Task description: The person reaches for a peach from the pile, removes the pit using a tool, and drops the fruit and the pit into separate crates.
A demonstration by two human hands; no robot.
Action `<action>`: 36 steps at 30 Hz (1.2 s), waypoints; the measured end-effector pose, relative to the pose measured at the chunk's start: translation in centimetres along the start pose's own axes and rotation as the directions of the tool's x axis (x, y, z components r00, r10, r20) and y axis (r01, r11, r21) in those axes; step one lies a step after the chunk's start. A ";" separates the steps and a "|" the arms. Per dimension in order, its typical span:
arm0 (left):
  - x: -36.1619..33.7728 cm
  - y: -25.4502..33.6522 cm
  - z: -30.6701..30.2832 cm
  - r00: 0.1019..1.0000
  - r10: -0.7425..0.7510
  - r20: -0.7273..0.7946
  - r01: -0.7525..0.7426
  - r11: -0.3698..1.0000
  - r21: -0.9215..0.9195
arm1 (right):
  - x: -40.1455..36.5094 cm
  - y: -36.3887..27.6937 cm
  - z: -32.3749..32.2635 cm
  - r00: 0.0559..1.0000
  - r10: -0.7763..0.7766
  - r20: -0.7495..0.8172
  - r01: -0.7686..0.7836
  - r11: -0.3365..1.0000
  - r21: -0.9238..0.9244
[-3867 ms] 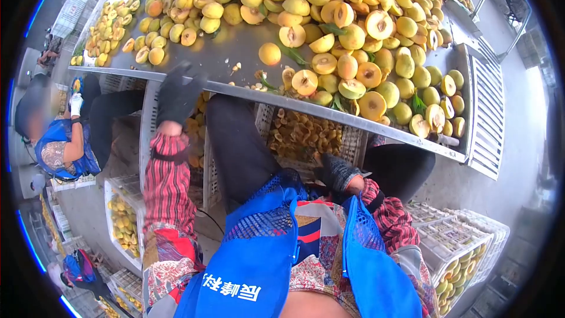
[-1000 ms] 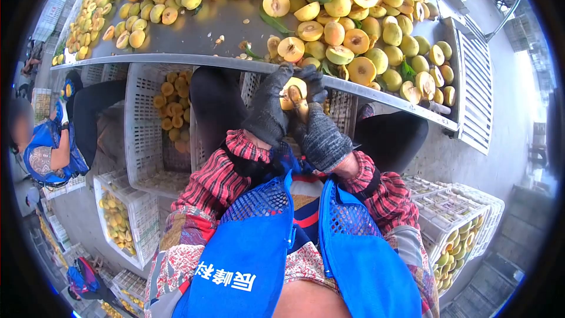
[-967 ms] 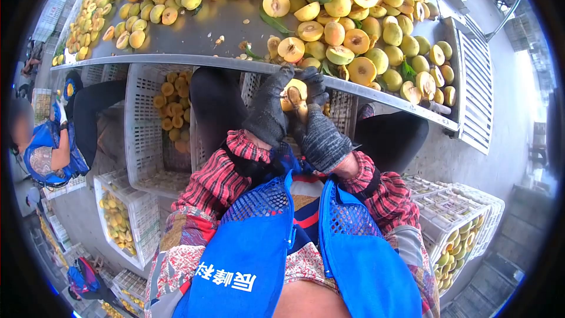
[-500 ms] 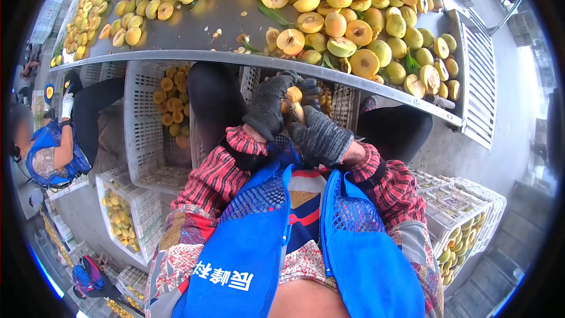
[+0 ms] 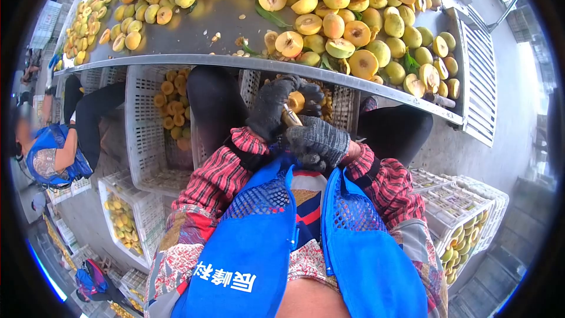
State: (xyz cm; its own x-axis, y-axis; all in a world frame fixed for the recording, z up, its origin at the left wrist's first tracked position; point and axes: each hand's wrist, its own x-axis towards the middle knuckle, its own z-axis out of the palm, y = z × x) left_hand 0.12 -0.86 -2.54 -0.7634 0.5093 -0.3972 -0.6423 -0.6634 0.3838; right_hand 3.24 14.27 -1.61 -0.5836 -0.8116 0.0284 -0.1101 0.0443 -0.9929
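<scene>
Dark grey gloves on both hands here, held close together in front of the lap, just off the table edge, so call that the clock's centre with 12 straight ahead. Left hand [image 5: 272, 105] is gripping a piece of yellow peach [image 5: 296, 101], fingers curled behind it. The piece sits on top at about 12; it's roundish and mostly covered, so can't tell its long axis or which way the cut face looks.

Right hand [image 5: 321, 141] has its fingers closed around a slim hand tool with a pale tan handle [image 5: 292, 119]. That tool's long axis runs roughly 11 to 5: the upper end points at 11, right next to the peach piece, and the 5 end disappears into the glove. Can't make out the tip's shape.

Metal sorting table [image 5: 176, 41] spans 12, with a big heap of yellow peaches [image 5: 365, 29], whole and halved, toward 1. Plastic crate [image 5: 138, 123] with peach halves inside at 9, a white crate [image 5: 150, 218] of fruit at 8, and stacked crates [image 5: 453, 206] at 4. Co-worker in a blue vest [image 5: 59, 153] way out past 9.
</scene>
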 end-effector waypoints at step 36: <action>4.0 14.6 4.7 0.976 0.145 -0.161 0.076 0.470 0.880 | -1.4 -0.8 -4.5 0.790 0.370 -0.489 -0.443 0.896 -0.037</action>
State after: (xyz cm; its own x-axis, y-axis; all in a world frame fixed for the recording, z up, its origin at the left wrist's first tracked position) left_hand -12.59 -5.96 5.41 -0.8272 0.3128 -0.4668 -0.4194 0.2092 0.8834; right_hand 0.47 17.97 -0.31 -0.8950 -0.3397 -0.2890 0.1301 0.4209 -0.8977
